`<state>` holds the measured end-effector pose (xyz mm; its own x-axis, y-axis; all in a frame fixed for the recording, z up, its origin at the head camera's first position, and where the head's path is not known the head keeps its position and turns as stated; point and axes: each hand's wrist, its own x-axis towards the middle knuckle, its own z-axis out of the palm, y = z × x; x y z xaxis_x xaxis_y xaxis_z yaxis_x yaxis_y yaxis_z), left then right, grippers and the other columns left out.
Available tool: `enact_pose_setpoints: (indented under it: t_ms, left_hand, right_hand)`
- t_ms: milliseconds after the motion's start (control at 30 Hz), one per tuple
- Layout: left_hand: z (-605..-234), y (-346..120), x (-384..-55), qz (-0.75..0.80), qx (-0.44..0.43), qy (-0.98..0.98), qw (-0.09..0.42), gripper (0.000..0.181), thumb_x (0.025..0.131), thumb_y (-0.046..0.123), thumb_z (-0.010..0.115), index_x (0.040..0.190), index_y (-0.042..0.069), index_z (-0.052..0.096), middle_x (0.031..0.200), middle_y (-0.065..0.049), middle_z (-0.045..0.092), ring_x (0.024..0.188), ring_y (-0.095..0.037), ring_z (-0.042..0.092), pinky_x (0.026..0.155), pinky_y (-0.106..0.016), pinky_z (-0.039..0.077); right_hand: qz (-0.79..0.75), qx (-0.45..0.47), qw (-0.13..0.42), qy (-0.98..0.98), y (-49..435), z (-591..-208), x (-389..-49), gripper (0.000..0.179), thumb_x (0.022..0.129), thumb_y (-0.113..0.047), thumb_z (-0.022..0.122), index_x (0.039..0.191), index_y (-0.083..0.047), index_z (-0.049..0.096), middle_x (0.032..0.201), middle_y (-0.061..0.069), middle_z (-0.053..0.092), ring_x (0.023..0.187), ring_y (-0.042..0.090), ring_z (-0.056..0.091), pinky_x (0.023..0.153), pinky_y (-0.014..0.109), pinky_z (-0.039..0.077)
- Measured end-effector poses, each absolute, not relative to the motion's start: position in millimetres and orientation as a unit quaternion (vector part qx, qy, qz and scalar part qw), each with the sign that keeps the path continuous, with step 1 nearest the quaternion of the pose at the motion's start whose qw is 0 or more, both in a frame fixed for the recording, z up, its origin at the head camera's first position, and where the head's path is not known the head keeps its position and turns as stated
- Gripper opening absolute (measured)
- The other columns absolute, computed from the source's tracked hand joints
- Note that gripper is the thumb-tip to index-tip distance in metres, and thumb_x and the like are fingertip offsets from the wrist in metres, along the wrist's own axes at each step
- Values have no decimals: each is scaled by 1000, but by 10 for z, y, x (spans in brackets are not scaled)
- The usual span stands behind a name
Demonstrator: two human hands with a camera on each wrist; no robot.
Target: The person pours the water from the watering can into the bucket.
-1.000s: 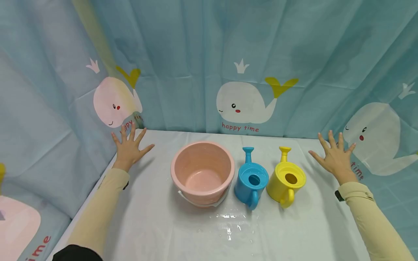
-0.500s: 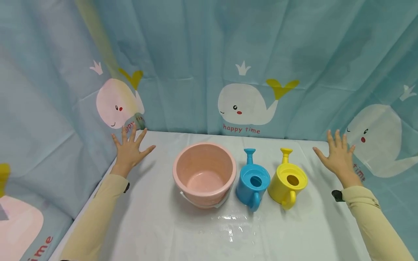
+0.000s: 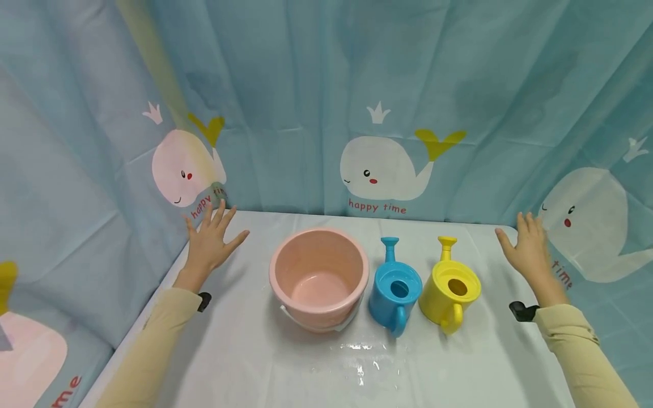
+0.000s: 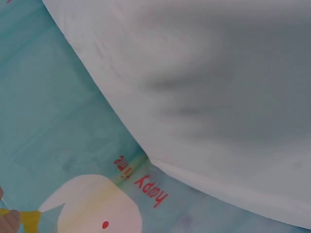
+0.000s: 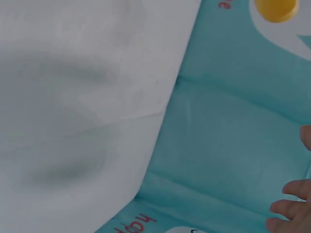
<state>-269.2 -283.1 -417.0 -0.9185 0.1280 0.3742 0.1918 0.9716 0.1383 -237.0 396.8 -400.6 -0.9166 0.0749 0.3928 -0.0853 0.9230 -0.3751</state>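
Note:
Held above the far left of the white table, my left hand (image 3: pixel 210 243) has its fingers spread and nothing in it. Its fingertips (image 4: pixel 8 222) just enter the left wrist view's lower left corner. On the far right my right hand (image 3: pixel 530 252) is also raised, fingers straight and close together, thumb apart, holding nothing. A pink bucket (image 3: pixel 318 258) with a white handle stands between them, its inside visible and bare. Right of it stand a blue watering can (image 3: pixel 385 306) and a yellow watering can (image 3: pixel 433 300), both upright, spouts pointing away, handles towards me.
The white tabletop (image 3: pixel 234 351) has a wet, shiny patch (image 3: pixel 359 362) in front of the blue can. Behind and to both sides hangs a blue whale-print curtain (image 3: pixel 285 170). Dark wrist-worn devices (image 3: pixel 522 311) show at both cuffs.
My right hand's spread fingers have drawn together and the hand has turned slightly. The left hand has shifted slightly right, its fingers a little less spread. The bucket and cans have stayed in place.

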Motion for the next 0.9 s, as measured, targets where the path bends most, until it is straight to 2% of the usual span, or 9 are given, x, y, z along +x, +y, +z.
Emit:
enact_pose_setpoints:
  t_ms: [233, 333, 400, 467, 533, 667, 700, 767, 900]
  left_hand:
    - [-4161, -2698, -2640, -128, -99, -967, 199, 70, 88, 60, 46, 147, 24, 29, 154, -4, 16, 143, -26, 10, 104, -57, -23]
    - [-4145, -2618, -2618, -158, -112, -958, 210, 66, 90, 57, 46, 145, 23, 33, 153, -7, 23, 143, -25, 13, 105, -60, -18]
    - [-4129, -2557, -2604, -179, -121, -952, 219, 62, 91, 53, 47, 144, 23, 35, 151, -9, 26, 142, -25, 14, 106, -61, -14]
    - [-4123, -2497, -2587, -193, -127, -947, 225, 60, 92, 50, 47, 144, 23, 36, 151, -9, 27, 142, -26, 17, 107, -62, -11]
    - [-4110, -2433, -2563, -207, -130, -943, 225, 58, 93, 47, 48, 144, 22, 36, 151, -9, 28, 141, -27, 19, 108, -62, -9]
    - [-4084, -2325, -2506, -236, -134, -938, 215, 57, 93, 45, 49, 143, 20, 38, 150, -8, 29, 139, -31, 24, 109, -62, -6]
    - [-4079, -2299, -2491, -244, -135, -937, 212, 56, 93, 45, 49, 142, 20, 39, 150, -8, 30, 138, -32, 26, 109, -62, -5]
    - [-4072, -2253, -2463, -257, -138, -933, 209, 56, 93, 46, 48, 142, 20, 40, 149, -8, 32, 137, -32, 28, 109, -62, -2]
    - [-4043, -2144, -2397, -283, -142, -927, 202, 56, 93, 47, 49, 142, 21, 40, 147, -6, 35, 137, -30, 30, 110, -60, 1]
  right_hand:
    - [232, -4, 183, -955, 3849, -3947, -2273, 70, 99, -40, 36, 144, 9, 13, 148, 33, 6, 134, 52, 6, 95, 75, 13]
    - [247, 3, 193, -950, 3816, -3938, -2250, 67, 99, -38, 37, 140, 13, 23, 146, 36, 12, 131, 56, 13, 96, 73, 15]
    - [256, 7, 204, -945, 3836, -3975, -2277, 64, 99, -38, 39, 137, 12, 31, 143, 36, 19, 126, 57, 22, 94, 72, 22]
    - [265, -4, 216, -940, 3923, -4113, -2361, 60, 98, -40, 41, 136, 6, 40, 142, 32, 28, 124, 52, 31, 95, 63, 33]
    - [265, -18, 238, -934, 4046, -4309, -2473, 55, 96, -44, 43, 134, -4, 48, 138, 25, 38, 118, 43, 43, 85, 51, 48]
    - [294, -24, 248, -923, 4168, -4514, -2555, 49, 96, -45, 43, 132, -13, 53, 130, 18, 48, 112, 33, 49, 79, 42, 53]
    - [299, -29, 260, -918, 4143, -4526, -2542, 46, 96, -45, 44, 130, -16, 55, 125, 15, 53, 108, 27, 52, 75, 33, 55]
    - [322, -8, 257, -911, 3998, -4383, -2425, 45, 97, -41, 42, 129, -11, 55, 121, 20, 55, 104, 33, 55, 80, 39, 53]
    - [335, 21, 267, -904, 3561, -3985, -2106, 42, 100, -32, 40, 124, -2, 57, 113, 26, 59, 86, 18, 64, 68, 20, 53]
